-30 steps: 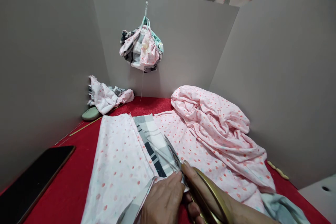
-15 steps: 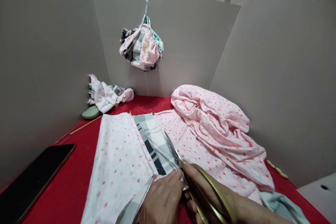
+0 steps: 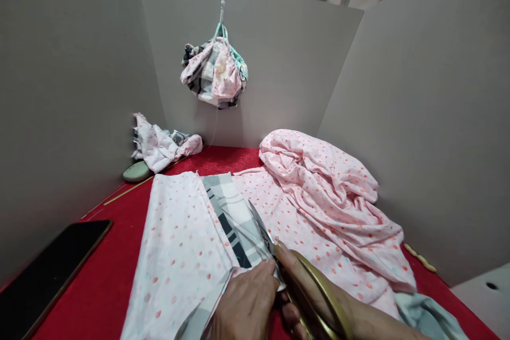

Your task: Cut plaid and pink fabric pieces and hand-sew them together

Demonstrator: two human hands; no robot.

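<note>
My right hand [image 3: 297,289] grips gold-handled scissors [image 3: 314,292] whose metal blades point up and left over the cloth. The blades look closed or nearly so, lying along the right edge of a grey, white and black plaid fabric [image 3: 229,207]. My left hand [image 3: 249,300] is right beside them, its fingers pressed together on the near end of the plaid fabric, with the fingertips partly hidden. Left of it lies a folded white-pink dotted cloth [image 3: 175,255], partly over the plaid. A pink dotted cloth [image 3: 330,196] spreads and bunches on the right.
A black phone [image 3: 56,271] lies at the left on the red table cover [image 3: 99,244]. Fabric scraps [image 3: 159,143], a green oval object [image 3: 136,171] and a thin yellow strip [image 3: 127,189] sit at back left. A cloth bundle [image 3: 215,71] hangs from a hook. Grey panels enclose the table.
Both hands and the scissors stay almost in place. The loose thread under the hanging bundle has swung left. The view has shifted very slightly.
</note>
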